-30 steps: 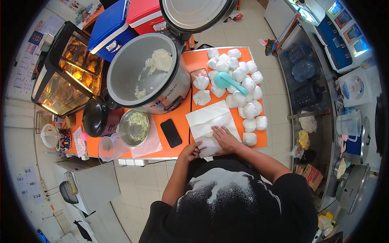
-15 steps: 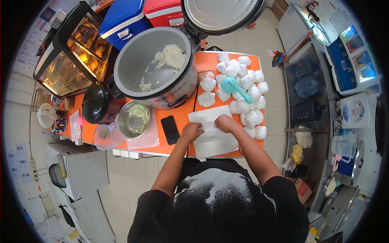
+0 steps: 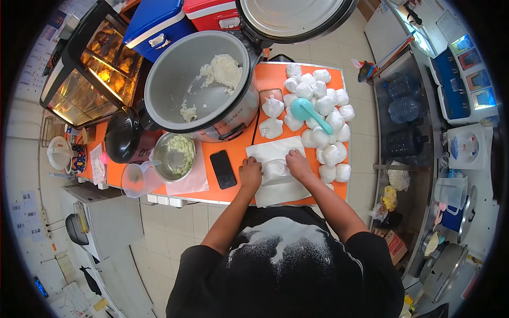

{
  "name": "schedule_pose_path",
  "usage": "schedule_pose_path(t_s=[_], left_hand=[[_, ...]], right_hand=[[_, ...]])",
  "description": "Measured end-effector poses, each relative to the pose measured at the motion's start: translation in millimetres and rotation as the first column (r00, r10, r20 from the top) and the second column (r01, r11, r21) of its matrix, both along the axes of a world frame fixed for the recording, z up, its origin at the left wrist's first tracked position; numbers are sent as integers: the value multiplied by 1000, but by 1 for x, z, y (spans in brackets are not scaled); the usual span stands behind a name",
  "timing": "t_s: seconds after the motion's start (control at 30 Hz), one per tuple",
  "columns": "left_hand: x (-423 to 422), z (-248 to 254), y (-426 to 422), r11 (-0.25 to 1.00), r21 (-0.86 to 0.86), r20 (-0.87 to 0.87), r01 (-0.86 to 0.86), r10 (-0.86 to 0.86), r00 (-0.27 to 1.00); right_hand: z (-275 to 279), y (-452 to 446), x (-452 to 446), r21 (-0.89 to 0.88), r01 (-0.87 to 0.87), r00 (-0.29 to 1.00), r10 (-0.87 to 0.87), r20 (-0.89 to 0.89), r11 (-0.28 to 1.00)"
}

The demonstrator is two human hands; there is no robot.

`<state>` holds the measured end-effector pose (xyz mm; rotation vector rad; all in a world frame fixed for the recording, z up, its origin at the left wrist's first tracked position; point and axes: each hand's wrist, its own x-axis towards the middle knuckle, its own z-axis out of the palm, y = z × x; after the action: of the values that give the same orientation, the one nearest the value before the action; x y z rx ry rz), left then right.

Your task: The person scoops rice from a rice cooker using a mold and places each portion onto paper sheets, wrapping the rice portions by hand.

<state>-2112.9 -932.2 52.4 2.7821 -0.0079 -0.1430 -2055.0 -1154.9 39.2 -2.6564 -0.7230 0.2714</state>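
"Where are the hands?"

"Just right of the frame's centre. The left hand (image 3: 250,174) is bent at the left edge of a flat, creased white paper sheet (image 3: 281,195); the right hand (image 3: 298,163) is by its right side."

"And what lies between them?"

"A low, rounded white mound (image 3: 274,168) (paper-covered or bare, I can't tell), resting on the sheet. The fingers of both hands point up the frame, one hand on either side of it."

"Are they gripping?"

"The two hands are apart. Whether either one's fingers are pinched together on the paper, I can't tell."

"What's around them?"

"A black rectangular smartphone (image 3: 223,169) lies left of the left hand on the bright orange tabletop (image 3: 241,151). Up and right of the right hand are clustered round white bundles (image 3: 330,155), with a turquoise plastic scoop (image 3: 303,109) on top."
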Motion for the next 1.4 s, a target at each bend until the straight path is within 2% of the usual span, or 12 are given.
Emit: schedule_pose_path(t_s=[0.1,0.33,0.4,0.5,0.73,0.9,1.03,1.13,1.23,1.3,1.37,1.4], left_hand=[[-3,-12,-2,997,-65,-164,-37,26,986],[-24,-43,4,990,-140,-71,7,-17,997],[-38,-50,9,972,-18,147,235,-230,962],[-50,-34,9,952,80,285,295,-306,908],[-37,-24,26,874,232,101,428,-459,883],[4,-33,41,885,-149,-100,441,-457,884],[37,-15,24,926,-283,-324,248,-336,885],[50,7,0,963,36,-475,266,-218,853],[56,5,-4,949,77,-334,305,-263,905],[45,0,4,838,-263,-3,479,-497,868],[36,0,9,841,-325,-84,432,-481,873],[31,0,9,862,-368,-197,348,-438,877]], right_hand=[[-19,-2,-17,63,81,996,-79,-37,995],[-5,-27,-59,362,29,999,-19,-33,932],[-9,-33,-65,395,53,998,-33,-56,917],[-29,-38,-65,372,42,999,-31,-34,927],[-19,-43,-43,413,103,980,-21,-199,905],[-10,-39,-4,329,260,836,-41,-547,908],[-6,-5,13,-1,148,908,-136,-397,989],[-10,4,9,-43,85,985,-91,-148,995],[-8,-2,9,141,-97,994,89,61,985],[-7,-11,9,298,-234,972,213,103,925],[-11,-17,5,413,9,836,220,-502,910],[-17,-19,6,419,2,836,228,-499,908]])
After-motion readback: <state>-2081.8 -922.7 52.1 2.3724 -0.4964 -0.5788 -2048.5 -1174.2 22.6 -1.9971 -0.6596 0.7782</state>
